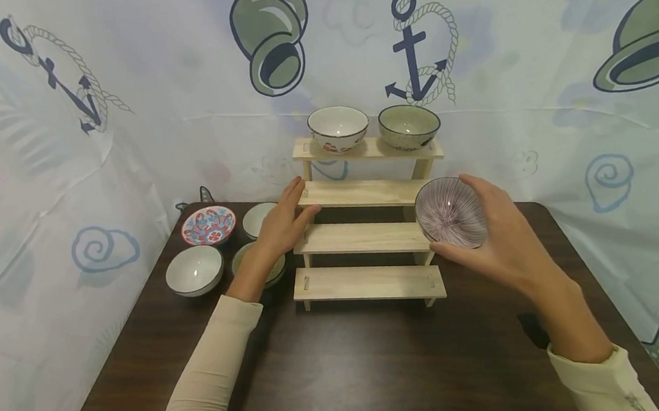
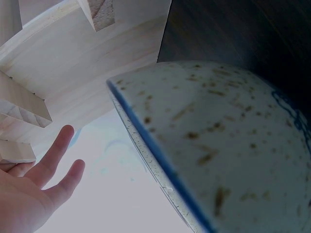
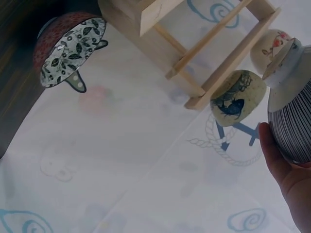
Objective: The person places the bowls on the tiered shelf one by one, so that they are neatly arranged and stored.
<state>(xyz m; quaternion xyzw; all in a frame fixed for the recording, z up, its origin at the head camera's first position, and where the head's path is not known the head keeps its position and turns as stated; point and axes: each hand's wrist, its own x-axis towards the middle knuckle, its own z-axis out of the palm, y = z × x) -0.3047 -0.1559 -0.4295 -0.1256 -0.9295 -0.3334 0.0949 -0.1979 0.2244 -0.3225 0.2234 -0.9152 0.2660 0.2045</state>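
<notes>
My right hand (image 1: 504, 238) grips a small bowl (image 1: 451, 212) with thin dark purple lines, thumb below and fingers above its rim. The bowl is tilted, its inside facing the head camera, off the right end of a stepped wooden stand (image 1: 370, 283). In the right wrist view the bowl's striped outside (image 3: 296, 116) shows above the fingers. My left hand (image 1: 284, 224), fingers extended, is at the stand's left end; the left wrist view shows fingers (image 2: 48, 162) by the wood. A speckled bowl with a blue rim (image 2: 218, 141) sits close under the left wrist.
On the top step stand a white bowl (image 1: 337, 129) with red decoration and a grey-green bowl (image 1: 408, 128). Left of the stand are a red-rimmed patterned bowl (image 1: 208, 225), a white bowl (image 1: 194, 270) and others partly hidden by my arm. A red leaf-patterned bowl (image 3: 73, 51) appears in the right wrist view.
</notes>
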